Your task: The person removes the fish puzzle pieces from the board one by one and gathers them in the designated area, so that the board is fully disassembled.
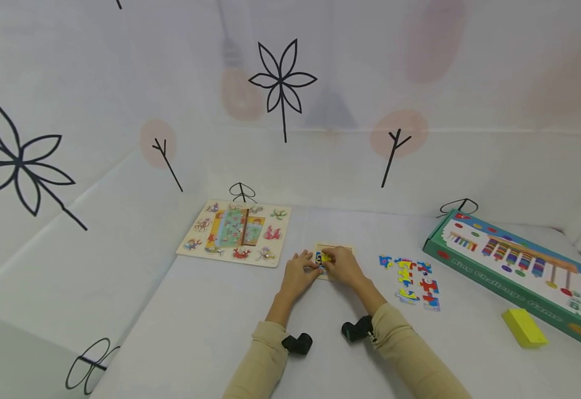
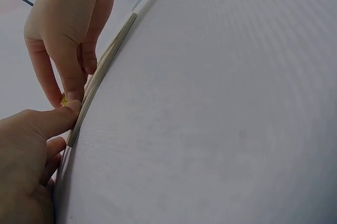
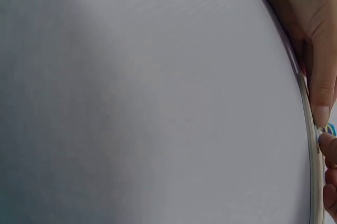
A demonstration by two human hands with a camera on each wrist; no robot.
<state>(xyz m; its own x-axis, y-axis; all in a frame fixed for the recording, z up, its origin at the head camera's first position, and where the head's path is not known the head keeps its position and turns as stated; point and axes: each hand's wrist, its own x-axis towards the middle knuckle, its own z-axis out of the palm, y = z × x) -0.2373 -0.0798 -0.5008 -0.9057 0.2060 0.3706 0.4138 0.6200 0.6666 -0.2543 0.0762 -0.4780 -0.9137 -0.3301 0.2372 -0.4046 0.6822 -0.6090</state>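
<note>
A small wooden puzzle tray [image 1: 346, 247] lies flat on the table with a blue piece [image 1: 318, 257] at its left side. My right hand [image 1: 345, 267] is over the tray, pinching a yellow puzzle piece [image 1: 325, 257] between its fingertips. My left hand [image 1: 297, 276] rests at the tray's lower left, thumb and fingers touching its edge. In the left wrist view the left thumb [image 2: 58, 121] meets the right fingertips beside the yellow piece [image 2: 64, 99]. The right wrist view shows the left thumb [image 3: 322, 97] pointing down toward the right fingertips [image 3: 329, 147]. Both hands cover much of the tray.
Several loose puzzle pieces [image 1: 428, 286], yellow, red and blue, lie right of the tray. A wooden sea-animal board [image 1: 227, 254] is at the back left. Farther right are a green game box [image 1: 499, 282] and a yellow block [image 1: 524, 328]. A patterned cloth wall rises behind.
</note>
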